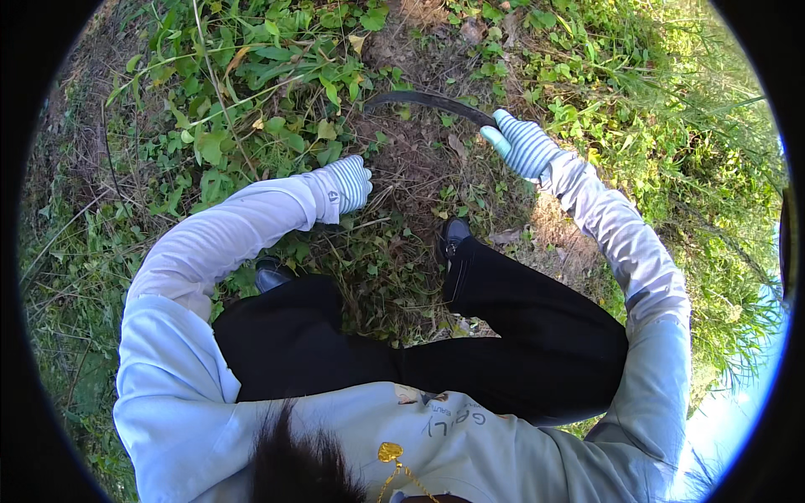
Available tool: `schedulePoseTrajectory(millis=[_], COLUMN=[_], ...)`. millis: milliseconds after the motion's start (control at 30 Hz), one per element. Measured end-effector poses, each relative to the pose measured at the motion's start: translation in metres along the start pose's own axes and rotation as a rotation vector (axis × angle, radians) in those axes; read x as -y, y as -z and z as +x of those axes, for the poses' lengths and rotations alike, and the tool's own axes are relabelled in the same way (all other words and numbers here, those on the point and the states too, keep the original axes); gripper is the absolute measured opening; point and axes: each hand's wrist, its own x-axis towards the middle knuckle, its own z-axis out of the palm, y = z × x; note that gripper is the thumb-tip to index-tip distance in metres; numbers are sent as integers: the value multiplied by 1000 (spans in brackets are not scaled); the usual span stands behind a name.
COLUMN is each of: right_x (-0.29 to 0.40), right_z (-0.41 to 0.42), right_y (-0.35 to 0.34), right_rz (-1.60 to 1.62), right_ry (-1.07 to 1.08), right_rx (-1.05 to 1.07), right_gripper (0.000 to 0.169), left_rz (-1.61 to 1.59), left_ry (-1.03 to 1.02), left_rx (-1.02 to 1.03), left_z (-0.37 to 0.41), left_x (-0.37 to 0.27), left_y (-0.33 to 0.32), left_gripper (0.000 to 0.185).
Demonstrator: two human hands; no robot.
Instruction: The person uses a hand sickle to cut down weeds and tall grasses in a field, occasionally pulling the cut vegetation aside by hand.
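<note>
My right hand (525, 146), in a striped knit glove, grips the near end of a sickle. The sickle's dark curved blade (427, 98) reaches leftward just above the ground, its tip close to the leafy plants. The grip itself is hidden inside the glove. My left hand (353, 183) wears a matching striped glove and hangs low over dry stalks and small weeds. Its fingers are curled in, and whether anything is inside them is hidden. Broad-leaved green plants (220, 141) grow just beyond and left of this hand.
Bare soil with dry plant litter (409, 154) lies between my hands. My dark shoes (454, 237) stand among low weeds below. A long thin stem (217, 82) leans across the upper left. Taller grassy growth (710, 188) rises along the right side.
</note>
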Motion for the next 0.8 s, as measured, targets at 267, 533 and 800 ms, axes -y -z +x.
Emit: schedulePoseTrajectory(millis=[267,533,800], right_x=[3,-64,-30], right_z=[-28,-138,20], right_y=[-134,-146,-121], right_rz=[176,541,792], right_ry=[-273,-447,-262], right_rx=[115,-40,-530], right_gripper=[39,20,32], left_rz=[-191,-256,-33], left_ry=[47,455,837], left_rx=[-619,-461,-509], left_z=[-30,-128,-67], left_x=[22,45,51], left_y=[-25,-12,84], left_gripper=[10,17,83])
